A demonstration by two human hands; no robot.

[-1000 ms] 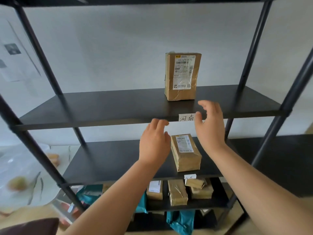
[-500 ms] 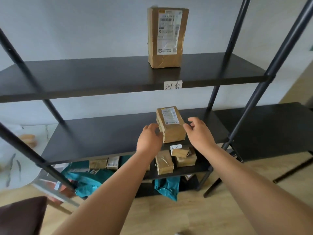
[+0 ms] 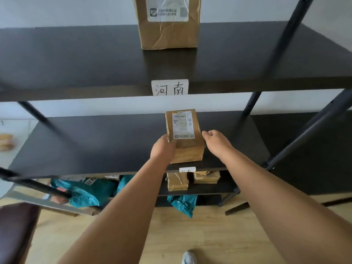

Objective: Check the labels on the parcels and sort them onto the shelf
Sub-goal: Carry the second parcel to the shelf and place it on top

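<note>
A black metal shelf (image 3: 118, 73) with several tiers is filling the head view. On the middle tier, a brown paper parcel (image 3: 185, 138) is lying flat near the front edge, its white shipping label (image 3: 182, 125) facing up. Both hands are bracketing this parcel. The left hand (image 3: 162, 148) is pressing against the parcel's left side, with the fingers curled over the near left corner. The right hand (image 3: 216, 142) is sitting at the parcel's right side with the fingers loosely curled and the fingertips touching, or just beside, the right edge; whether it is actually gripping cannot be told. The parcel is resting on the tier, not lifted.

On the upper tier, a larger brown parcel (image 3: 168, 25) is standing upright, its label facing forward and its top cut off by the frame. A white tag with handwritten characters (image 3: 170, 87) is hanging on the front edge of the upper tier, directly below that parcel. A second small white tag (image 3: 187, 169) is sitting on the front edge of the middle tier, just below the handled parcel.

On the tier beneath, two smaller brown parcels (image 3: 178, 181) are lying side by side. Teal plastic mailers (image 3: 85, 193) are lying to their left and lower down. A wooden floor (image 3: 209, 235) is showing below the forearms.
</note>
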